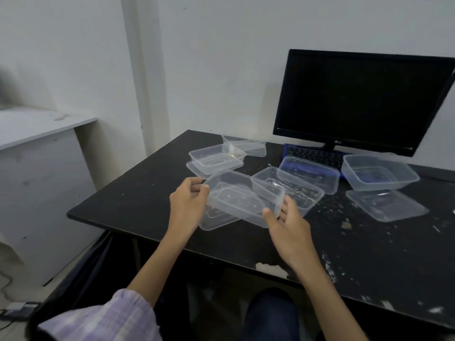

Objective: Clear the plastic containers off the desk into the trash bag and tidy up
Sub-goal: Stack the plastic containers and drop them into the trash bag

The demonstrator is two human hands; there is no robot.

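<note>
Several clear plastic containers lie scattered on the black desk (138,205). My left hand (188,203) grips the left end of one clear container (236,195), tilted just above the desk. My right hand (289,226) holds its right end, thumb on the near rim and fingers behind. Under it lies another container (216,221) near the desk's front edge. More containers sit behind (216,157), to the right (309,173) and far right (379,172). A flat one (386,205) lies below that. A dark trash bag (81,269) hangs open below the desk's left front corner.
A black monitor (362,99) stands at the back right with a blue-edged keyboard (317,155) in front of it, partly under containers. A white shelf unit (44,148) stands at the left. Cables and an adapter (17,310) lie on the floor.
</note>
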